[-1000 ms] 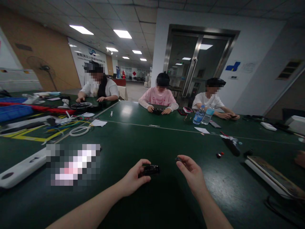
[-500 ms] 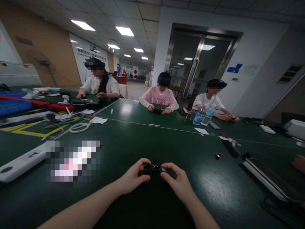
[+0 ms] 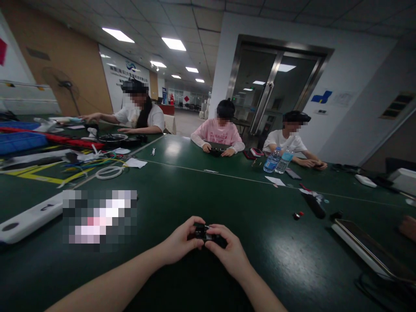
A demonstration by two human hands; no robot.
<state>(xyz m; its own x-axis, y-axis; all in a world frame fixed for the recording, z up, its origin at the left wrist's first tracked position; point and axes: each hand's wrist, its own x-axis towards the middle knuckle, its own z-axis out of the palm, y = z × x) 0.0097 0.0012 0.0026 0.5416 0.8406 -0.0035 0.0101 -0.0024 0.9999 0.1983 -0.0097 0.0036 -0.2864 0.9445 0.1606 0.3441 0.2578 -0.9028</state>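
Observation:
Just above the dark green table (image 3: 162,190), a small black object with shiny parts (image 3: 202,232) is held between my two hands. My left hand (image 3: 180,240) pinches its left end with thumb and fingertips. The fingers of my right hand (image 3: 231,249) close on its right part, near the left fingertips. Much of the object is covered by my fingers, and its kind cannot be made out.
A white bar-shaped device (image 3: 32,219) lies left, beside a pixelated patch. On the right are a phone (image 3: 373,249) on a white box and a small red-and-black piece (image 3: 298,215). Water bottles (image 3: 272,160) stand farther back. Several people sit across the table.
My right hand has moved left, closer to my left hand, and now covers more of the black object. Across the table, the person at left has reached an arm outward.

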